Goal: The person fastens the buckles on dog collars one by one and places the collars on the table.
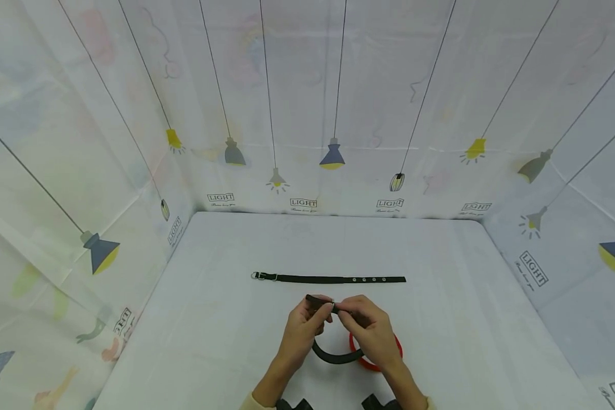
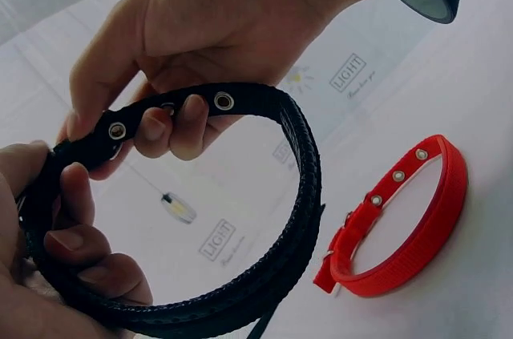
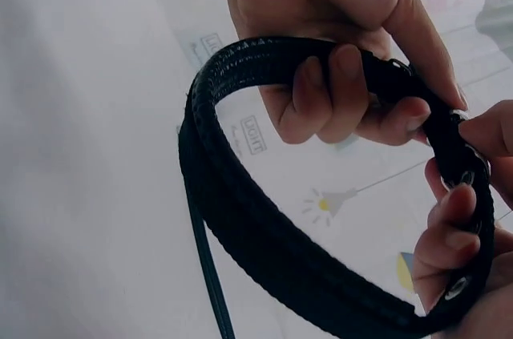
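Note:
My left hand (image 1: 298,330) and right hand (image 1: 373,331) meet near the front of the table, both gripping a black collar (image 1: 338,359) bent into a loop. In the left wrist view, the left hand (image 2: 96,275) pinches the loop near its buckle, which the fingers mostly hide. The right hand (image 2: 232,26) holds the end with metal eyelets (image 2: 224,101). Thumbs and fingertips almost touch at the join. Below the right hand, a red collar (image 1: 401,346) lies on the table, closed in a ring. Beyond both hands, a second black collar (image 1: 312,279) lies straight, its buckle to the left.
The white table (image 1: 225,245) is enclosed by hanging cloth (image 1: 297,85) printed with lamps at the back and both sides. Dark wrist cameras (image 1: 381,403) show at the lower edge of the head view.

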`<state>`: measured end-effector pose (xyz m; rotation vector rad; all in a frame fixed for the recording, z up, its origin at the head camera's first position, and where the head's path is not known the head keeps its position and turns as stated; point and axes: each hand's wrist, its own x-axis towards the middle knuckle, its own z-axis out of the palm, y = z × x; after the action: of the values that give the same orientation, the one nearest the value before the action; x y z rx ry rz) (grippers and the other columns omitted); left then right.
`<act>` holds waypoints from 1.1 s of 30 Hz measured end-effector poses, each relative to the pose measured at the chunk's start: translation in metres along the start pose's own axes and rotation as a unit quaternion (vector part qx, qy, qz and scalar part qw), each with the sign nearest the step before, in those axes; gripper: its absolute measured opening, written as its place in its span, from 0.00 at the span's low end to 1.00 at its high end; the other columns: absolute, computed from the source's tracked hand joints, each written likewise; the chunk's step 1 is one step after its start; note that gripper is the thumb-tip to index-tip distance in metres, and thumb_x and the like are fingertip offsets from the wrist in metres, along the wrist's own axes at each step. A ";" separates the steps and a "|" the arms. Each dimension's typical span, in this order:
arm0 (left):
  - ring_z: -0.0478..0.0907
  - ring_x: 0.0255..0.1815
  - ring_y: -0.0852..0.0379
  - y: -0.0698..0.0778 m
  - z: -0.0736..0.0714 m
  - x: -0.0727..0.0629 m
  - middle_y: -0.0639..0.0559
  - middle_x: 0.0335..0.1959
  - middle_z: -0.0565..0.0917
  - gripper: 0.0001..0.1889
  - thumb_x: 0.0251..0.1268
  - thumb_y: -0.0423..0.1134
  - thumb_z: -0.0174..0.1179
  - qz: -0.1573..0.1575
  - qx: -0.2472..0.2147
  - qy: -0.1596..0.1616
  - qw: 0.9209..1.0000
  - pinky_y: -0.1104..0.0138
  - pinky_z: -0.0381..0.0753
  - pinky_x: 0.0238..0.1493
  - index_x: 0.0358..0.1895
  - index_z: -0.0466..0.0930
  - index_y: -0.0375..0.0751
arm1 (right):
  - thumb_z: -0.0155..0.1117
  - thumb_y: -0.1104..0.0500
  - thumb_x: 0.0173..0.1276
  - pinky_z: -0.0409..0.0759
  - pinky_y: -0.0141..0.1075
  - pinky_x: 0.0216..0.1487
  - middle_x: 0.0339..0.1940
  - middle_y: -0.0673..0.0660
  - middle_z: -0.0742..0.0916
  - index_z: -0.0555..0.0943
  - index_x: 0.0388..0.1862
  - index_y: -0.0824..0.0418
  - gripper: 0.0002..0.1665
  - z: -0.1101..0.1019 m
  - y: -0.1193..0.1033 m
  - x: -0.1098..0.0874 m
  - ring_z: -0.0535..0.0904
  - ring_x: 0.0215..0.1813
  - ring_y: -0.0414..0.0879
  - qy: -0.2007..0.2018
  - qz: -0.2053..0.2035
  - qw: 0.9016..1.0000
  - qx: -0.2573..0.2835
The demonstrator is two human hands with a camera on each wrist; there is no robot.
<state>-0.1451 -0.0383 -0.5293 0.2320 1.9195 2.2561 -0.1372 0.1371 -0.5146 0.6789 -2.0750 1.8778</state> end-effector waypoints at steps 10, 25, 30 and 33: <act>0.69 0.31 0.62 -0.001 -0.001 -0.001 0.53 0.35 0.81 0.17 0.73 0.46 0.60 -0.008 -0.007 -0.005 1.000 0.73 0.68 0.31 0.56 0.77 0.40 | 0.68 0.68 0.67 0.82 0.29 0.37 0.40 0.61 0.87 0.86 0.43 0.62 0.07 0.008 -0.008 0.001 0.83 0.36 0.39 0.041 0.055 0.997 -0.022; 0.66 0.28 0.62 -0.001 -0.002 -0.001 0.51 0.35 0.82 0.16 0.73 0.50 0.59 -0.011 0.041 0.001 0.999 0.74 0.65 0.30 0.52 0.80 0.41 | 0.69 0.66 0.66 0.84 0.34 0.38 0.43 0.56 0.87 0.86 0.35 0.55 0.05 0.003 -0.012 0.003 0.82 0.41 0.37 0.020 0.063 0.994 -0.090; 0.66 0.29 0.63 -0.001 0.000 -0.001 0.49 0.36 0.82 0.17 0.75 0.51 0.56 -0.010 0.073 -0.020 0.997 0.74 0.64 0.29 0.53 0.79 0.42 | 0.68 0.62 0.68 0.83 0.35 0.37 0.41 0.53 0.87 0.84 0.32 0.52 0.06 -0.002 -0.014 0.005 0.82 0.38 0.37 0.002 0.065 0.992 -0.111; 0.69 0.31 0.63 -0.002 0.000 -0.002 0.49 0.36 0.83 0.16 0.76 0.51 0.54 0.000 0.099 -0.047 0.994 0.74 0.66 0.31 0.53 0.79 0.43 | 0.69 0.59 0.68 0.82 0.34 0.35 0.38 0.51 0.87 0.82 0.34 0.51 0.04 -0.004 -0.015 0.006 0.82 0.36 0.38 -0.003 0.088 0.989 -0.117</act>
<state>-0.1432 -0.0382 -0.5308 0.3568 2.0923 2.0148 -0.1353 0.1391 -0.4982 0.4605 -2.3786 1.6768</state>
